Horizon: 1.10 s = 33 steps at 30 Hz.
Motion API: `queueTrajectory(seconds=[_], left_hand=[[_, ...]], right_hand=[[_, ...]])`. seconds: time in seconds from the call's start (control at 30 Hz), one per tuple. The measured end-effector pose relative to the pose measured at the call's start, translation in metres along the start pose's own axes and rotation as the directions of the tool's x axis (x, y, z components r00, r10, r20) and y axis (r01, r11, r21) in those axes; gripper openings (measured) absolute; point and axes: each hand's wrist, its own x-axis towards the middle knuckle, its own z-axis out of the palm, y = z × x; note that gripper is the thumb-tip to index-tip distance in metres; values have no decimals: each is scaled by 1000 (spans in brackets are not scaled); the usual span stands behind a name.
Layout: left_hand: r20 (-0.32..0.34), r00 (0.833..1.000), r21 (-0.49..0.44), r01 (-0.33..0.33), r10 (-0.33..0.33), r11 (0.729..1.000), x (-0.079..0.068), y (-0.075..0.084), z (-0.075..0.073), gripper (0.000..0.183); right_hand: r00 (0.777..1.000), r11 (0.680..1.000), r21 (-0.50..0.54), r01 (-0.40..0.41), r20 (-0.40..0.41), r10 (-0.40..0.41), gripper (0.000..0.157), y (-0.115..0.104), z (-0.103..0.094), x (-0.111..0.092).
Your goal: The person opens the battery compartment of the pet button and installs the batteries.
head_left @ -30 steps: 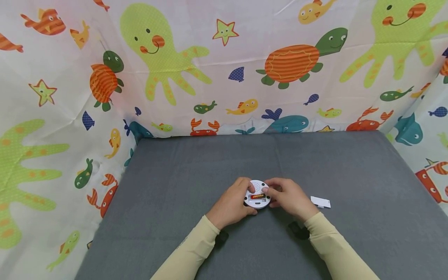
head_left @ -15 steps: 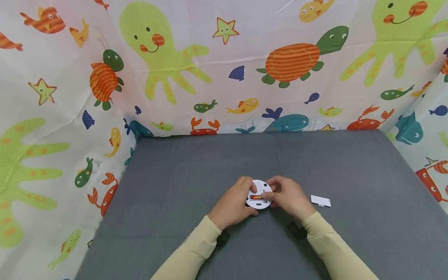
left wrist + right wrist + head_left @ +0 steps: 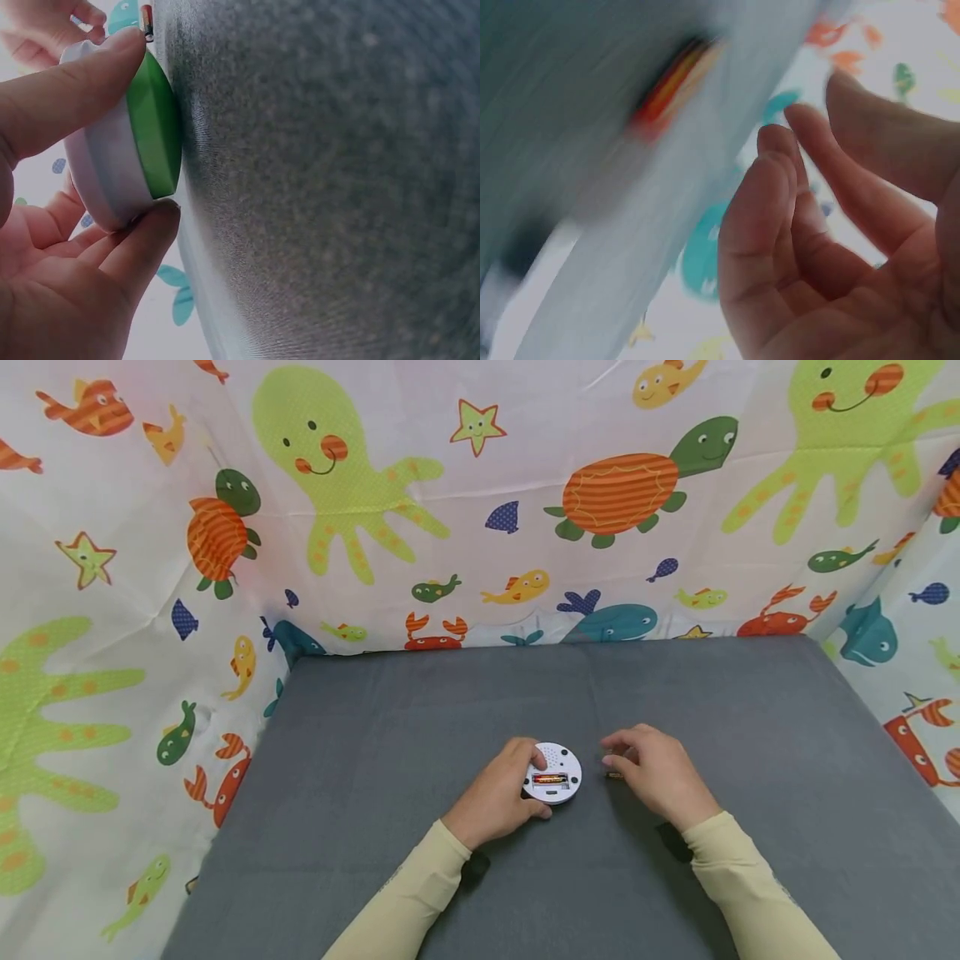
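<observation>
Gripping the white device (image 3: 567, 762) in my left hand (image 3: 495, 797), seated battery (image 3: 551, 779) showing; loosely curled fingers (image 3: 754, 214) of my right hand (image 3: 662, 777) seem empty beside the loose battery (image 3: 671, 91) on the bench (image 3: 420, 710).

L hand (image 3: 498, 795), gripping; R hand (image 3: 660, 774), apart, loosely curled

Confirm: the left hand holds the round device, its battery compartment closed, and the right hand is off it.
Wrong on one point: the battery compartment is open, not closed; the head view shows a battery inside. The left hand holds the round device, and the right hand is off it.
</observation>
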Motion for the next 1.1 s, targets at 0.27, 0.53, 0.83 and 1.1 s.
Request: queueTrajectory(seconds=[0.27,0.53,0.83,1.1], left_hand=[[-9,1000,14,14,-14,1000,-1,1,-1,55],[-2,1000,25,23,-23,999,0,-1,1,55],[3,1000,35,17,-18,999,1,-1,0,55],[1,1000,60,-16,16,998,1,-3,1,55]], right_hand=[[995,985,-152,79,-45,-86,12,25,7,-5],[994,984,-158,86,-53,-95,13,12,8,-4],[968,969,-26,245,-53,-247,12,-45,13,-6],[956,956,-1,294,-19,-294,14,-55,36,-3]])
